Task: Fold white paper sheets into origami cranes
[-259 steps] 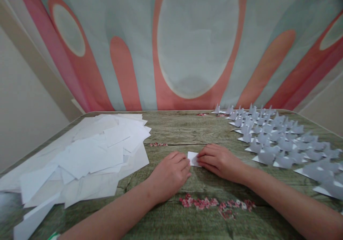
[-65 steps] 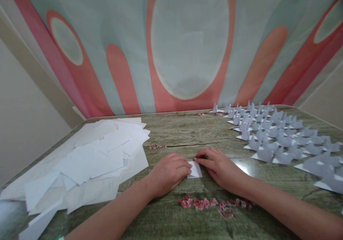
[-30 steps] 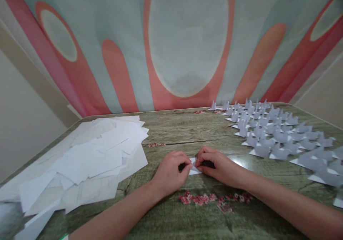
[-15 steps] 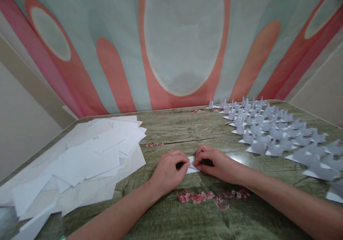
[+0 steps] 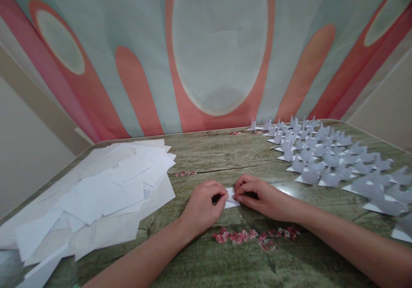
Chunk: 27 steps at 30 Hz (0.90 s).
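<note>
A small folded piece of white paper (image 5: pixel 230 201) lies at the middle of the table, between my two hands. My left hand (image 5: pixel 206 204) pinches its left side between thumb and forefinger. On the opposite side, my right hand (image 5: pixel 257 197) is closed, with thumb and fingertips pinching the paper's right edge. Fingers cover both ends of the paper, so its full shape is hidden.
Loose sheets of white paper (image 5: pixel 103 189) overlap in a wide pile on the left. Several rows of folded paper birds (image 5: pixel 331 159) stand at the right. The wood-patterned table (image 5: pixel 206 150) meets a painted backdrop (image 5: pixel 222 43) behind.
My right thumb and fingers have drawn closer together at the paper's right side. My left hand keeps its pinch, nearly still.
</note>
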Each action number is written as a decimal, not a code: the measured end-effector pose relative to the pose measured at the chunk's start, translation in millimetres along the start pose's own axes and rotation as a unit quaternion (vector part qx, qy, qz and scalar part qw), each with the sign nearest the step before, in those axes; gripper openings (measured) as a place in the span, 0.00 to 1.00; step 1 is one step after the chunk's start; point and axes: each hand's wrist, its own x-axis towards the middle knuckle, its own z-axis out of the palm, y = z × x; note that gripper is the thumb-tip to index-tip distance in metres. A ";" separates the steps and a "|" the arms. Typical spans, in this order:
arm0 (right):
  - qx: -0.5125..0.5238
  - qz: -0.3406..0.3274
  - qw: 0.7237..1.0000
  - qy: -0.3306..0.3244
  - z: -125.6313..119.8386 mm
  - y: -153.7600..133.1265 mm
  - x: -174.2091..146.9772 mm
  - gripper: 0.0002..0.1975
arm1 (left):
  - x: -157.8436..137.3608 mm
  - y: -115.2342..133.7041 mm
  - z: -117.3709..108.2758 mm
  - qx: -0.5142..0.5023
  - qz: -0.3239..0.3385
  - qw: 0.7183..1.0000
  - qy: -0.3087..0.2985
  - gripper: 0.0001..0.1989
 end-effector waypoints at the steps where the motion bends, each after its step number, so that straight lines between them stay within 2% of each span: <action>1: 0.001 0.001 1.000 0.000 0.1 -0.6 -0.1 0.07 | -0.2 -0.1 0.0 0.002 0.000 1.000 -0.001 0.08; 8: -0.016 0.027 0.998 0.049 9.6 4.5 2.1 0.03 | -1.6 -1.6 1.3 0.013 0.002 1.000 -0.011 0.07; 12: -0.024 0.039 0.998 0.054 11.8 6.0 3.4 0.03 | -3.5 -0.3 -0.2 0.044 -0.002 0.999 -0.002 0.06; 19: -0.026 0.036 0.998 0.049 10.6 4.4 3.7 0.03 | -12.1 -0.1 -5.7 0.156 0.087 0.983 -0.052 0.12; 27: -0.040 0.030 0.998 0.040 9.4 6.3 3.4 0.03 | -12.2 -0.5 -6.2 0.229 0.104 0.965 -0.072 0.13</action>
